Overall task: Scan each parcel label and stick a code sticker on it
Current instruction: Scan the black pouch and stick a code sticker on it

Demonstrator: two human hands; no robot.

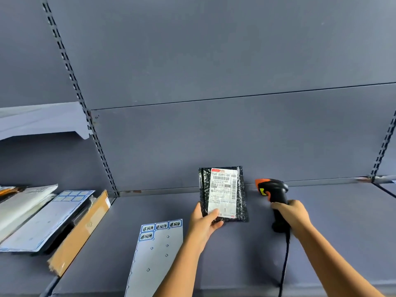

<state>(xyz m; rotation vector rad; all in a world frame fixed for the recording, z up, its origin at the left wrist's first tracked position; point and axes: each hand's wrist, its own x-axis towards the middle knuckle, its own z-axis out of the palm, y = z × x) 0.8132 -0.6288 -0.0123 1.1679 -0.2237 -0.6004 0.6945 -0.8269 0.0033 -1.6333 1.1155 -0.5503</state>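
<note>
Left fingers (214, 212) pinch black parcel (222, 190), right fingers (280, 205) grip scanner (275, 190) over grey shelf (342, 221), seemingly steel.

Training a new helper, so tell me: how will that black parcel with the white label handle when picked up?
Probably light: the left hand holds the black parcel upright by one bottom corner. Likely fairly stiff, since it stands flat without drooping. Its glossy, crinkled wrap may be slippery; the thumb rests on the paper label.
</note>
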